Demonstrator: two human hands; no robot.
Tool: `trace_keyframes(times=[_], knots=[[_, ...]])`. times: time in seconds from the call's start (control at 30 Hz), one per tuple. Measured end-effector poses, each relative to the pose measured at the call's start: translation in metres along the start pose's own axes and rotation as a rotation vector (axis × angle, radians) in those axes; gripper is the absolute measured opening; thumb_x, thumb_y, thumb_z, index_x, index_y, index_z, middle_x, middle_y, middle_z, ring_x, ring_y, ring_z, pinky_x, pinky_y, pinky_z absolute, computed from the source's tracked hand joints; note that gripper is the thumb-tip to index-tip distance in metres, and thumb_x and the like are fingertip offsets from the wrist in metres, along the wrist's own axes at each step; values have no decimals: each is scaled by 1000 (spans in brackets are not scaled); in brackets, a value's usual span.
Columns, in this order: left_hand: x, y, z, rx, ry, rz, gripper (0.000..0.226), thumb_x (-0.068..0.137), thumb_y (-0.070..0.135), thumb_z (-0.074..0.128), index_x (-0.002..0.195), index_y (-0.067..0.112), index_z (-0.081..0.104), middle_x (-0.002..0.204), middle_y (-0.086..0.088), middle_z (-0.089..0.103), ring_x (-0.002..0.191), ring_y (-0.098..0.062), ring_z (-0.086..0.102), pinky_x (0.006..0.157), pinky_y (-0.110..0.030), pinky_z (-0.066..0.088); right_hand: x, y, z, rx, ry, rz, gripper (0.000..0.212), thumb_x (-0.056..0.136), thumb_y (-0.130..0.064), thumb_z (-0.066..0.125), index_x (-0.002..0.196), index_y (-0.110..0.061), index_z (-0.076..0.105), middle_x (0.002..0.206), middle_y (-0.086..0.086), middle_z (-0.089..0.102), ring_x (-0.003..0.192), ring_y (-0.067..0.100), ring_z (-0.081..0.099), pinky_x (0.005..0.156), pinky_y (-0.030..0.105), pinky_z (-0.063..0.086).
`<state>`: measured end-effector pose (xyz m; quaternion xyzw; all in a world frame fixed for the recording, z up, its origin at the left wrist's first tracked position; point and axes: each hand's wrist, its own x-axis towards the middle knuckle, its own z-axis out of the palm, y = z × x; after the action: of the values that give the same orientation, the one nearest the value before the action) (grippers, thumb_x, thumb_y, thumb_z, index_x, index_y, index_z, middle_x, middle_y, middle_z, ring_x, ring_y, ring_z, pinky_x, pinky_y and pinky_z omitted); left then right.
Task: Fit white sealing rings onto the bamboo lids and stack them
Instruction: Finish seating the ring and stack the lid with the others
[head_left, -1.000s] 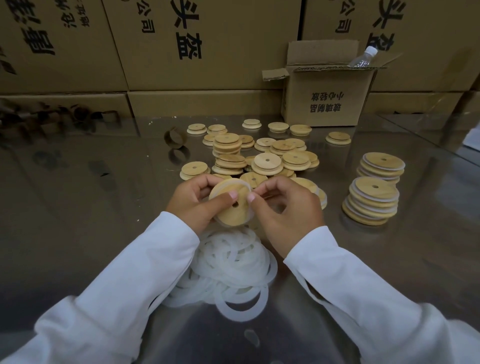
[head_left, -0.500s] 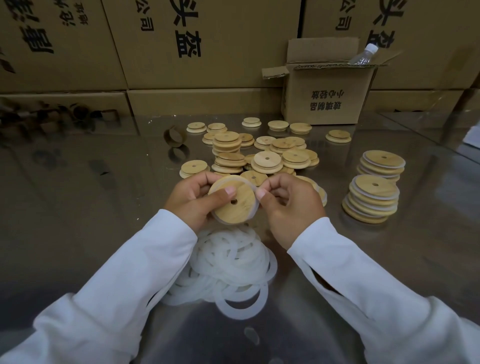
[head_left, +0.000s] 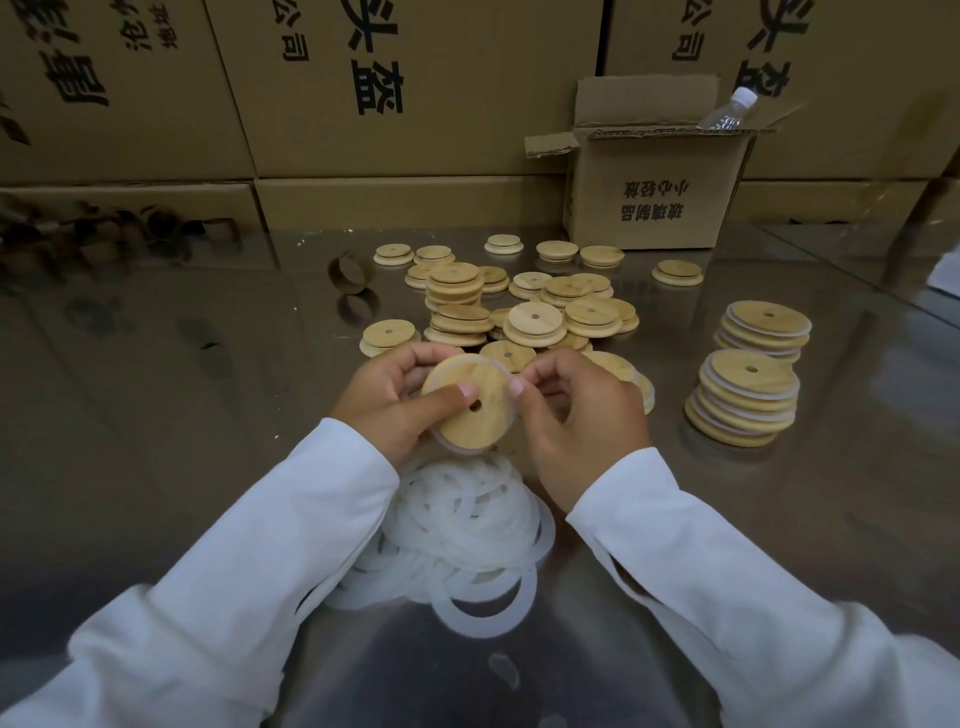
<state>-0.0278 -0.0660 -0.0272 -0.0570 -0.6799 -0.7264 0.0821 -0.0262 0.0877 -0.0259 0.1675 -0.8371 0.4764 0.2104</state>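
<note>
At mid-frame, the left hand grips a bamboo lid, with the fingers curled behind it and the thumb laid across its face beside the small centre hole. The right hand pinches the lid's right edge between thumb and forefinger. A white sealing ring shows around the lid's lower rim. Both arms wear white sleeves.

Just below the hands, a pile of loose rings lies on the shiny desk. Above the hands, bare lids are scattered and heaped. At the right stand two stacks of ringed lids. A cardboard tape core stands left of the heap. An open small box holding a plastic bottle sits at the upper right, against large cartons.
</note>
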Motion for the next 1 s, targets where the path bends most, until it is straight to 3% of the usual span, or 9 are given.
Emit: trace_keyframes(times=[0.1, 0.27, 0.33, 0.43, 0.67, 0.8, 1.0], knots=[[-3, 0, 0, 169, -46, 56, 12, 74, 18, 65, 85, 13, 67, 72, -3, 67, 70, -12, 62, 67, -22, 50, -1, 0, 1, -85, -31, -56, 13, 86, -22, 58, 77, -27, 50, 72, -8, 60, 72, 15, 58, 65, 29, 47], [1, 0, -2, 121, -72, 39, 20, 66, 25, 70, 83, 15, 68, 66, 3, 67, 67, -12, 61, 67, -25, 50, 3, 2, 2, -13, -5, -27, 26, 85, -17, 61, 67, -31, 47, 64, -14, 56, 63, 2, 54, 58, 13, 42], [2, -2, -2, 90, -71, 29, 18, 69, 22, 75, 84, 15, 68, 70, -1, 68, 70, -16, 61, 70, -29, 49, 4, 2, 2, 19, -10, -28, 27, 84, -14, 61, 66, -30, 47, 65, -11, 59, 62, 4, 56, 58, 15, 43], [1, -3, -4, 82, -65, 34, 20, 68, 23, 65, 85, 14, 69, 72, -2, 68, 72, -17, 61, 71, -29, 49, 5, 1, 2, 70, -37, -29, 24, 82, -14, 63, 67, -28, 51, 67, -11, 61, 65, 5, 58, 61, 16, 46], [2, -3, -5, 97, -28, 58, 17, 67, 25, 65, 83, 20, 69, 73, 1, 69, 73, -17, 62, 71, -30, 50, 9, 1, -1, 430, -205, 220, 17, 82, -9, 64, 70, -21, 62, 70, -7, 64, 71, 8, 61, 72, 18, 49], [1, -2, -5, 128, -45, 80, 16, 69, 25, 71, 83, 18, 68, 73, 2, 68, 73, -16, 62, 70, -27, 51, 9, 3, -2, 357, -190, 222, 24, 82, -8, 65, 66, -25, 62, 72, -9, 64, 76, 10, 62, 81, 25, 49], [-2, 2, -1, 187, -6, 152, 23, 64, 30, 63, 83, 18, 65, 75, 2, 65, 71, -9, 61, 66, -20, 50, 6, 0, 2, 222, -113, 161, 26, 84, -9, 62, 67, -29, 57, 71, -11, 61, 71, 6, 57, 70, 19, 48]])
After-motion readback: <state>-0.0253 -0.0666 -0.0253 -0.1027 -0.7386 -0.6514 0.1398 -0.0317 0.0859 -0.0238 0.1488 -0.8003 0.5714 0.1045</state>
